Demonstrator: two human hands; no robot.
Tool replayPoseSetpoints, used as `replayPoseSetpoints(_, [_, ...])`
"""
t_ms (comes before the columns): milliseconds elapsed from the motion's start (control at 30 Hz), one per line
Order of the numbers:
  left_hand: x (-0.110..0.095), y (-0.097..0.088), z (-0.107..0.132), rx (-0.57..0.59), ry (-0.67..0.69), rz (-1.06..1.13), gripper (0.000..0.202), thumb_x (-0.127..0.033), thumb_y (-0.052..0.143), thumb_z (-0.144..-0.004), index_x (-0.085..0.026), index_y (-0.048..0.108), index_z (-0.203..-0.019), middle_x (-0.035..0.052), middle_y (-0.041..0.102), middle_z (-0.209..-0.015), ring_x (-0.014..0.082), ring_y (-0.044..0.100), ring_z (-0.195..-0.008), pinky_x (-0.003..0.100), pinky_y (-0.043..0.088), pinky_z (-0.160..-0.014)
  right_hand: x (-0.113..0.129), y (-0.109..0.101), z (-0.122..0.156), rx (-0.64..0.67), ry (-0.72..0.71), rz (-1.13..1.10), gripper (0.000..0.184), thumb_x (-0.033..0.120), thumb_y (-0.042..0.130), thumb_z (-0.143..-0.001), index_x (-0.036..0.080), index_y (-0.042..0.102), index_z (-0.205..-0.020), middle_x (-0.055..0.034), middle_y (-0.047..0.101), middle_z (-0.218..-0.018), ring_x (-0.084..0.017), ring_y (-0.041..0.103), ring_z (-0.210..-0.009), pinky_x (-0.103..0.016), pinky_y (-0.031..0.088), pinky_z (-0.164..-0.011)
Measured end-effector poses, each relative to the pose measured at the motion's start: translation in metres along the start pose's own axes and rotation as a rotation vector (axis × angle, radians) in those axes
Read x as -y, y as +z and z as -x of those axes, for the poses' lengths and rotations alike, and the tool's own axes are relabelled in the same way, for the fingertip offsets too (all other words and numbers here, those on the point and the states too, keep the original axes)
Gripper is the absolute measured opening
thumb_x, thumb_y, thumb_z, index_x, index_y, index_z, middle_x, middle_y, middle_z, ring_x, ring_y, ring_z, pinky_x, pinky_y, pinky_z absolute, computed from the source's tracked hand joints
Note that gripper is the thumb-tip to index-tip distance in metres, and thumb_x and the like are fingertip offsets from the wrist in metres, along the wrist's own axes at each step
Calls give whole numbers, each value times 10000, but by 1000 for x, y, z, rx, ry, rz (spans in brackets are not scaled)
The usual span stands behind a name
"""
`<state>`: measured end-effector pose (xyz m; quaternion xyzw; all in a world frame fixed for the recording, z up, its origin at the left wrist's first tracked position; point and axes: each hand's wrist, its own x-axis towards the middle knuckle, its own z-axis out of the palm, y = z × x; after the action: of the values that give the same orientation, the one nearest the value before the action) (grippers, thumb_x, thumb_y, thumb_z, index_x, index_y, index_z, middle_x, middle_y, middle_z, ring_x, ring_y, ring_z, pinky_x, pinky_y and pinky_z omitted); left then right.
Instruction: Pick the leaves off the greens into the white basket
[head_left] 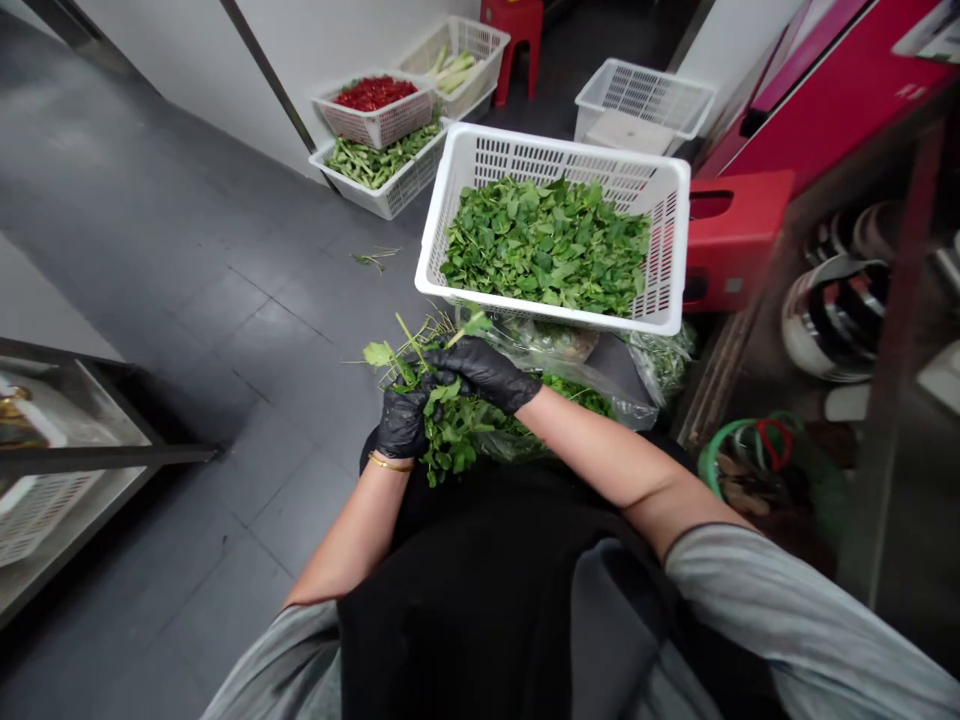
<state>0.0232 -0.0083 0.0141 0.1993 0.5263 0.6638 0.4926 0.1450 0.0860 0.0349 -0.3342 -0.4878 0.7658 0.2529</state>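
Note:
Both my hands wear black gloves and meet over my lap. My left hand point(403, 420) is closed round a bunch of leafy greens point(454, 435), whose leaves hang down to the right and whose thin stems stick up. Against the same bunch, my right hand point(487, 370) is closed with its fingertips on the stems; leaves partly cover the fingers of both. Just beyond my hands stands a white slotted basket point(555, 143) with a heap of loose green leaves point(547, 245) in it. More greens lie in clear plastic bags point(630, 400) below the basket's near edge.
A red stool point(739, 240) stands beside the basket. At the back are baskets of red chillies point(375, 93), cut green stalks point(375, 160) and pale stalks point(454, 70). Stem scraps point(375, 260) lie on the floor. A metal shelf point(112, 455) is at left; metal pots point(836, 315) at right.

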Motion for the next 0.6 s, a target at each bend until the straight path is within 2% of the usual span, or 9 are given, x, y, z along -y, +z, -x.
replayPoseSetpoints(67, [0,-8,0,1,-57,-3,260,-227,910,-614,-171,705,-763,7,719,-706,77,531,-445,189,367,-377,9,-7,-9,-20,-61,52,382,520,805,-750,158,686,-731,26,574,-571,-72,463,-510,-188,336,-410])
replayPoseSetpoints(133, [-4,-18,-4,-7,-116,6,244,-267,887,-638,-159,673,-688,-9,650,-576,65,435,-351,197,304,-324,16,-21,-16,-45,-97,85,360,495,763,-811,136,737,-822,15,613,-615,-54,445,-488,-178,318,-395])
replayPoseSetpoints(200, [-11,-26,-13,-27,-137,-37,253,-275,865,-670,-158,646,-623,-39,544,-457,62,377,-316,201,282,-317,20,-32,-23,2,-67,104,339,458,762,-828,124,759,-884,6,650,-645,-43,450,-469,-167,319,-388])
replayPoseSetpoints(267, [-18,-29,-23,-61,-124,-131,243,-237,854,-690,-161,644,-592,-49,499,-419,71,407,-346,199,319,-353,18,-35,-30,70,17,145,298,414,802,-799,121,754,-824,-3,673,-633,-49,491,-464,-164,378,-407])
replayPoseSetpoints(367, [-26,-29,-33,-94,-66,-213,154,-168,862,-670,-163,709,-654,-31,583,-489,108,549,-487,195,420,-461,11,-23,-39,138,115,274,280,376,812,-786,127,718,-700,-14,699,-618,-62,527,-438,-175,427,-412])
replayPoseSetpoints(467, [-28,-26,-34,-55,9,-234,211,-129,888,-609,-166,773,-782,6,695,-632,176,667,-690,219,496,-573,6,-7,-41,311,166,473,282,389,803,-786,123,730,-729,-3,687,-579,-64,490,-369,-184,357,-357])
replayPoseSetpoints(533, [-25,-25,-33,-11,-13,-213,235,-103,896,-571,-172,778,-762,32,729,-688,192,673,-707,236,507,-568,4,2,-38,469,167,586,233,368,809,-774,143,745,-778,14,697,-604,-72,501,-375,-191,360,-372])
replayPoseSetpoints(600, [-21,-26,-33,-10,-73,-135,199,-111,889,-584,-189,770,-724,29,714,-654,173,639,-619,235,480,-503,0,9,-29,527,69,657,140,300,795,-780,171,741,-767,25,716,-662,-84,553,-449,-200,414,-448])
